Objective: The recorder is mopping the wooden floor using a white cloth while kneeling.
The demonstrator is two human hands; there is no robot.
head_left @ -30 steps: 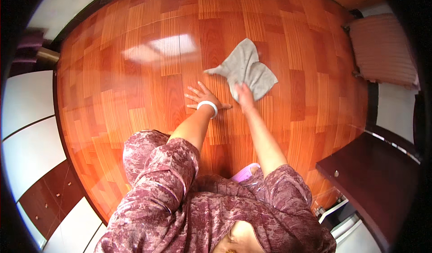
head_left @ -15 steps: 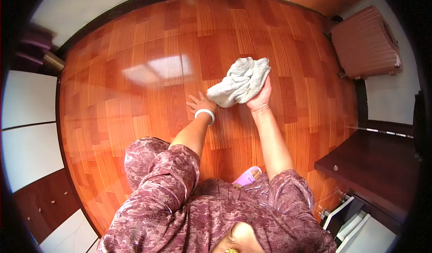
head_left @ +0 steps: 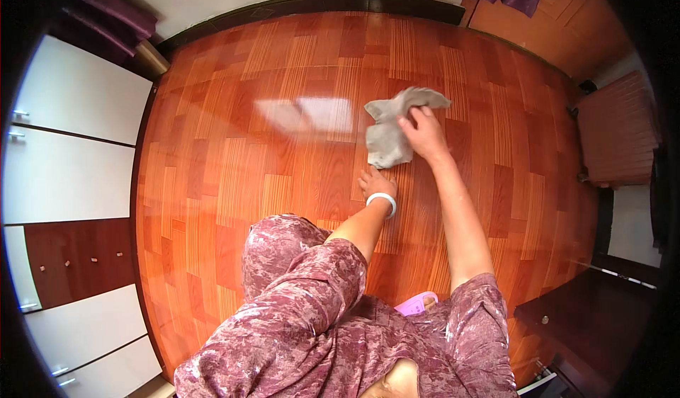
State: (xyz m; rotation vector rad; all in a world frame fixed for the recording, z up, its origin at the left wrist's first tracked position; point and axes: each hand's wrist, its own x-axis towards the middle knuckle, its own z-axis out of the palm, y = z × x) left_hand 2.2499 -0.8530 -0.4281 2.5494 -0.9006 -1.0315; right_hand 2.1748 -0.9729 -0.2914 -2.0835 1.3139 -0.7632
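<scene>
A pale grey-green cloth [head_left: 388, 143] hangs half unfolded over the wood-patterned floor [head_left: 297, 192]. My right hand [head_left: 427, 134] is closed on its right side, thumb and fingers pinching a fold, the back of the hand turned up. The cloth's upper part flares out and looks slightly blurred; I cannot tell how much of it touches the floor. Just below its lower edge, my left hand [head_left: 377, 183] rests on the floor with fingers spread and nothing in them. A white bangle [head_left: 383, 201] circles the left wrist.
White cabinets [head_left: 71, 164] line the left side. A pink ribbed suitcase [head_left: 616, 129] stands at the right, above a dark wooden furniture piece [head_left: 588, 320]. Purple curtains [head_left: 117, 15] hang at the far left. My foot wears a pink slipper [head_left: 416, 304].
My right hand has turned over, from palm-up beneath the bunched cloth to gripping it from above. The cloth has opened out. The view has shifted; my left hand stays on the floor.
</scene>
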